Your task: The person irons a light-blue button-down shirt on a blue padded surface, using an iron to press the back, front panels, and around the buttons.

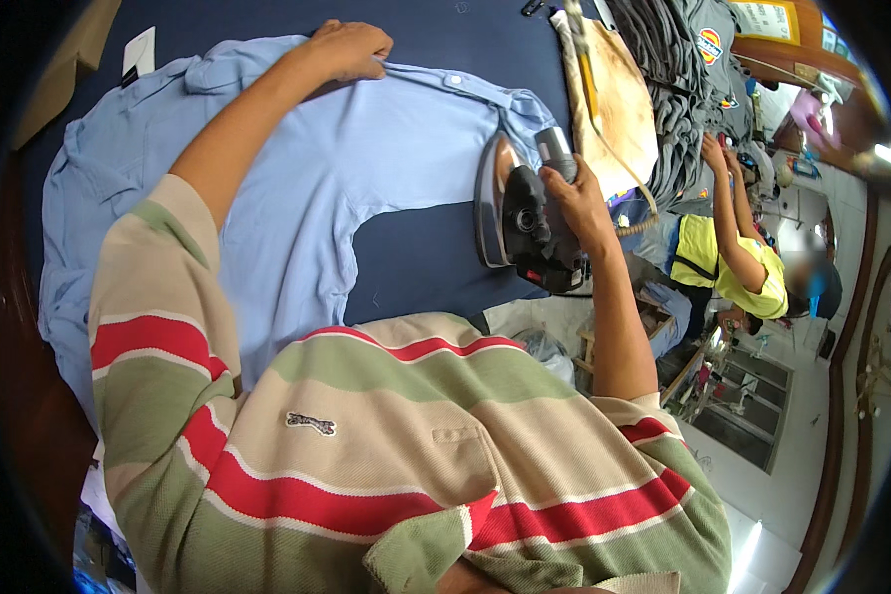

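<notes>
A light blue shirt [277,188] lies spread over a dark blue covered table [416,243], one sleeve stretched to the right. At the shirt's far edge, where the sleeve begins, my left hand [348,49] is closed on the cloth with its fingers curled. My right hand [576,198] grips the handle of a black and grey clothes iron [533,213]. The iron is tilted beside the sleeve near the cuff [533,117], its metal plate turned left. Whether the plate touches the cloth I cannot tell.
Right of the sleeve lies a scorched cream pad [614,99], with the iron's cord [619,158] hanging over it. Dark grey folded garments [673,109] are stacked beyond. A cardboard box [69,69] stands far left. A co-worker in a yellow top [728,262] works at the right.
</notes>
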`<state>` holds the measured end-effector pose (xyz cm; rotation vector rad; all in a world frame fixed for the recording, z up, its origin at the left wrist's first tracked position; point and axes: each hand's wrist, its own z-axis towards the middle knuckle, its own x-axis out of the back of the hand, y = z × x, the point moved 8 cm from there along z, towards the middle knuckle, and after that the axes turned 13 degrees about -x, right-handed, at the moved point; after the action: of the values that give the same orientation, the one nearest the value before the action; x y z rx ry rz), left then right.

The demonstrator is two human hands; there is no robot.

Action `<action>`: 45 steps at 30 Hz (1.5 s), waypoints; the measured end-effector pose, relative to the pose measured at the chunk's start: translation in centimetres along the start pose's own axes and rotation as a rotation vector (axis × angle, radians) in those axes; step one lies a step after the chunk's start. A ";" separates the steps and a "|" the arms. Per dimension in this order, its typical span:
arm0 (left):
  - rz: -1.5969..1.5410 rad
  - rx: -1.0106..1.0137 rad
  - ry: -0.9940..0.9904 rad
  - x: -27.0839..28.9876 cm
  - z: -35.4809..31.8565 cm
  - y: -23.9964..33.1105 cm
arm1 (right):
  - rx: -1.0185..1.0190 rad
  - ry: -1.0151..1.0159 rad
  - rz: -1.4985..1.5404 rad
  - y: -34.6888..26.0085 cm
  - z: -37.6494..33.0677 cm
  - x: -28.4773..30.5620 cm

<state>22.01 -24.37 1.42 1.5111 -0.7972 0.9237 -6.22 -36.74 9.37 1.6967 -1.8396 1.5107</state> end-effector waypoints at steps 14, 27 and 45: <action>-0.107 0.072 -0.036 0.8 -0.2 -2.0 | 0.031 -0.064 -0.176 -2.2 -1.6 -1.7; 0.099 -0.132 0.371 -1.4 3.8 5.8 | 0.054 0.043 -0.069 -1.5 0.5 -0.9; 0.014 -0.028 -0.079 -2.8 6.4 8.0 | 0.323 -0.110 -0.287 -0.4 0.4 -1.4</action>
<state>14.43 -31.80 2.28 1.5272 -0.8755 0.8645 -5.29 -36.13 8.38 2.1200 -1.3727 1.6843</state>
